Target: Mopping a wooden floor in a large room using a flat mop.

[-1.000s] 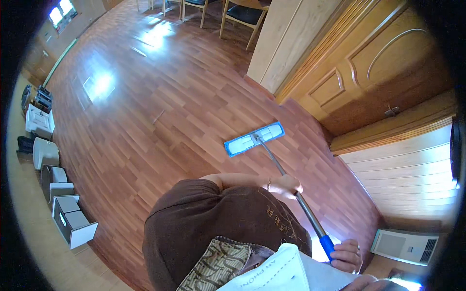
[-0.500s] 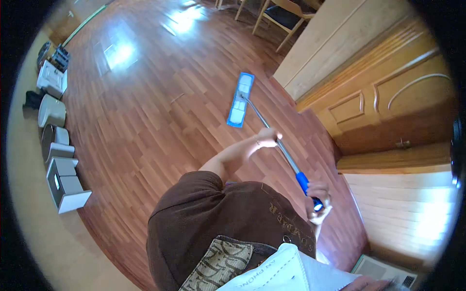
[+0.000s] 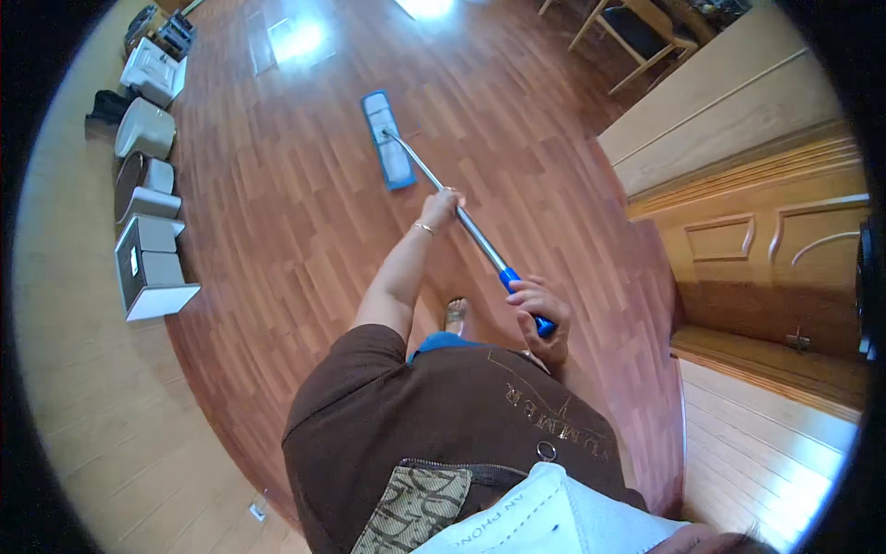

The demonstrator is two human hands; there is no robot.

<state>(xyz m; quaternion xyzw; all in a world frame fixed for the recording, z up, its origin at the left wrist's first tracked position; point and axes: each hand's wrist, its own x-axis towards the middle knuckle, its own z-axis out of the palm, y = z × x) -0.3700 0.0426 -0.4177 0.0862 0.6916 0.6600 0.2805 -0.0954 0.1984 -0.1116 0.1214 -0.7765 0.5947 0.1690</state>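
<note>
Since the earlier frame, the mop's flat head (image 3: 391, 152) has swung away from the wooden door (image 3: 766, 277) at the right edge of the floor (image 3: 277, 231), toward the left edge. Both hands are on the mop: the left hand (image 3: 441, 209) is closed round its metal pole (image 3: 480, 239), while the right hand (image 3: 543, 314) curls its bent fingers over the blue grip (image 3: 508, 278) at the near end, apparently more loosely. Wiping looks to be under way, mid-stroke; no clear wet line separates boards done from boards left, so I cannot tell how much remains. Between the two forearms, a sandalled foot (image 3: 456, 314) shows on the floor. Beyond the left hand, the head lies flat on the boards, set at an angle to the pole and well apart from both side edges. Pale boxy units (image 3: 159, 268) line the left edge; a dark-seated chair (image 3: 637, 32) stands toward the far right corner.
</note>
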